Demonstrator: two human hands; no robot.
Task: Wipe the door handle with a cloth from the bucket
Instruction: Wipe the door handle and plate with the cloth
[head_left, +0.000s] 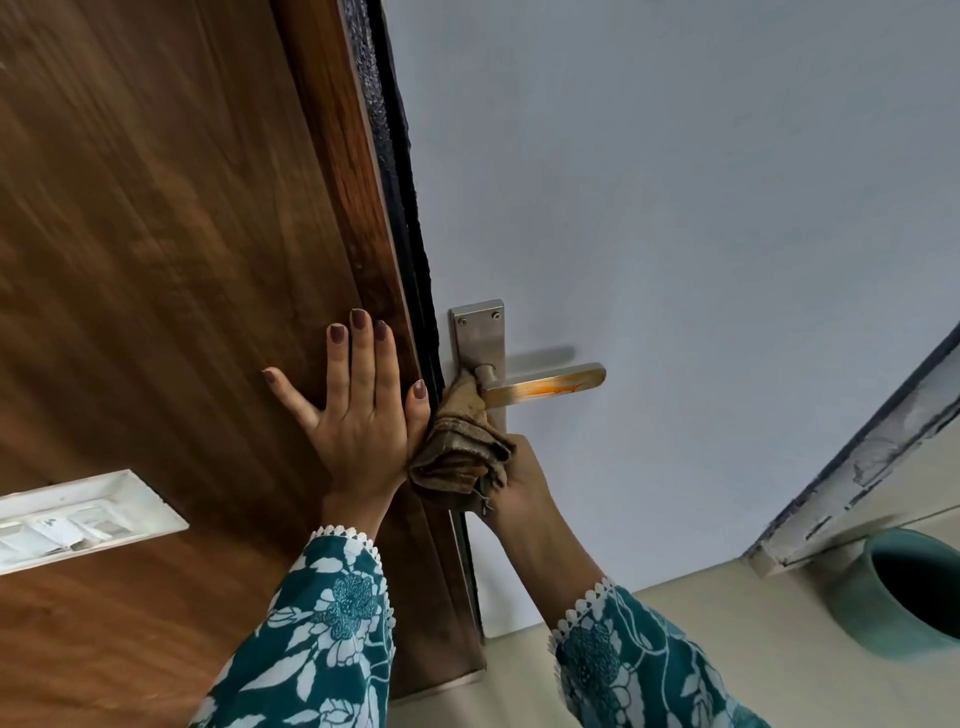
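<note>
Soft, even daylight-ish light, nothing harsh. The door handle (543, 384) throws a faint blurry shadow up on the pale door (675, 208), plus an orange glare streak on its lever. Wide-angle warps straight edges; wood panel (156, 234) looks motion-smeared.

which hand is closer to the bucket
Right. The right hand holds the cloth at the door handle, up-left of the bucket; the left hand lies flat on the door frame, farther left.
</note>
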